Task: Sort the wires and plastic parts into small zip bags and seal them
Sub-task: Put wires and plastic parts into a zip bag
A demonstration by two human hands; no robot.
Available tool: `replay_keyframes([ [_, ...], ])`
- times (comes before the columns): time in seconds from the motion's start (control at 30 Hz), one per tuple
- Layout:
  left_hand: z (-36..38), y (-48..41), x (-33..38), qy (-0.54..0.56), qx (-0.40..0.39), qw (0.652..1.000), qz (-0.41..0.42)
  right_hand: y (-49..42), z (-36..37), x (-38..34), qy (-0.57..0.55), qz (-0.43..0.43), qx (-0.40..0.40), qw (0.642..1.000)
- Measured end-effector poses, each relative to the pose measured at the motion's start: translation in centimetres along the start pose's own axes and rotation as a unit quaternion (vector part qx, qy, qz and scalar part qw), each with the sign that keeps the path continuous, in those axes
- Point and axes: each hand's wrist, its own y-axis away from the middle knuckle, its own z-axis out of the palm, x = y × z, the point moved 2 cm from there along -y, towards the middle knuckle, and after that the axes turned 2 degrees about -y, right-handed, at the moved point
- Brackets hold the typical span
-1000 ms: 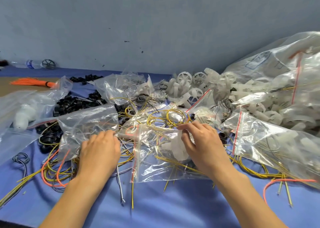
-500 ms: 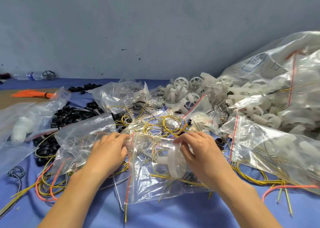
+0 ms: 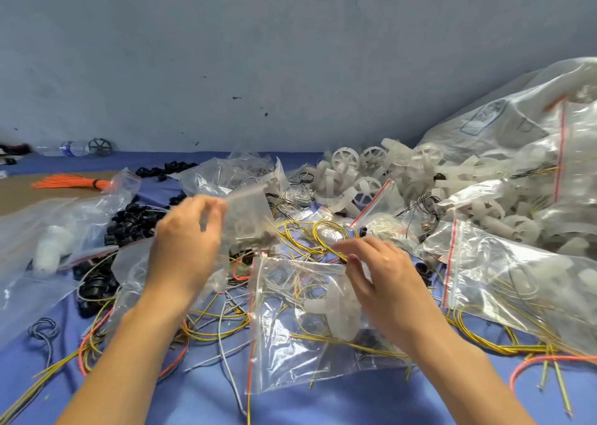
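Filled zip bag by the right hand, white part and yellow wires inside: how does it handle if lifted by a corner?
Probably floppy: the zip bag is thin, creased film. The white part looks bulkiest, so it would likely slide to the low corner. The yellow wires look springy and might snag loose ones nearby.

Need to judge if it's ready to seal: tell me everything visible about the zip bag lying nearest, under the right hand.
The zip bag is clear plastic with a red strip along its left edge. It lies flat on the blue cloth, holding a white plastic part and yellow wires. The right hand hovers over or touches its upper right corner; the left hand grips another small bag. Whether the zip is closed cannot be told.
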Motion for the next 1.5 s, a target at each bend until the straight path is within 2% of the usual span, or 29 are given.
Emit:
replay_keyframes([
  [0.07, -2.3, -1.0, 1.6, 0.049, 0.041, 0.998, 0.014, -0.4, -0.1, -0.9, -0.045, -0.006, 0.035, 0.998],
  [0.17, -5.1, -1.4, 3.5, 0.129, 0.041, 0.991, 0.015, -0.7, 0.1, -2.9, -0.172, -0.009, 0.053, 0.984],
  [0.23, -6.2, -1.2, 4.8, 0.185, 0.021, 0.982, 0.019, -0.7, 0.5, -4.5, -0.293, 0.013, 0.002, 0.956],
  [0.3, -7.3, -0.9, 5.9, 0.244, -0.004, 0.970, 0.012, -0.6, 1.4, -6.0, -0.418, 0.043, -0.080, 0.904],
  [0.37, -7.9, -0.5, 6.8, 0.297, -0.023, 0.955, -0.004, -0.4, 2.1, -7.2, -0.490, 0.060, -0.140, 0.858],
  [0.43, -8.0, -0.1, 7.5, 0.339, -0.037, 0.940, -0.020, -0.2, 2.5, -7.8, -0.524, 0.072, -0.169, 0.832],
  [0.57, -7.5, 1.4, 8.6, 0.402, -0.099, 0.909, -0.040, 0.1, 2.5, -8.1, -0.556, 0.118, -0.170, 0.805],
  [0.7, -6.6, 2.5, 6.8, 0.352, -0.242, 0.904, -0.014, 0.0, 2.4, -7.5, -0.582, 0.171, -0.152, 0.780],
  [0.77, -5.9, 3.0, 5.5, 0.341, -0.315, 0.886, -0.007, -0.1, 2.3, -7.1, -0.606, 0.196, -0.144, 0.757],
  [0.83, -5.0, 3.5, 4.0, 0.363, -0.360, 0.858, -0.047, -0.1, 2.3, -6.9, -0.635, 0.206, -0.143, 0.731],
  [0.97, -3.2, 5.2, 2.4, 0.414, -0.403, 0.805, -0.135, 0.0, 2.6, -6.9, -0.677, 0.205, -0.156, 0.689],
  [1.07, -2.8, 5.9, 1.6, 0.412, -0.371, 0.822, -0.130, 0.0, 2.9, -6.8, -0.701, 0.233, -0.157, 0.655],
  [1.13, -2.9, 5.8, 0.8, 0.414, -0.331, 0.834, -0.151, -0.1, 3.0, -6.8, -0.680, 0.251, -0.142, 0.674],
  [1.17, -3.0, 5.7, 0.2, 0.418, -0.313, 0.835, -0.172, -0.1, 3.1, -6.7, -0.646, 0.246, -0.130, 0.710],
  [1.2, -3.1, 5.7, -0.4, 0.422, -0.294, 0.833, -0.202, -0.1, 3.0, -6.7, -0.587, 0.227, -0.112, 0.769],
  [1.27, -3.4, 5.7, -1.8, 0.406, -0.252, 0.838, -0.264, 0.3, 2.8, -6.5, -0.391, 0.136, -0.050, 0.909],
  [1.3, -3.6, 5.8, -2.5, 0.381, -0.229, 0.848, -0.289, 0.5, 2.7, -6.5, -0.282, 0.063, -0.023, 0.957],
  [1.33, -3.8, 6.0, -3.2, 0.354, -0.210, 0.858, -0.307, 0.8, 2.9, -6.6, -0.183, -0.013, -0.016, 0.983],
  [1.4, -4.2, 6.4, -4.1, 0.305, -0.197, 0.877, -0.315, 1.3, 3.7, -6.8, -0.026, -0.114, -0.057, 0.991],
  [1.5, -4.5, 6.8, -3.8, 0.291, -0.226, 0.887, -0.280, 1.4, 4.8, -7.0, 0.094, -0.138, -0.138, 0.976],
])
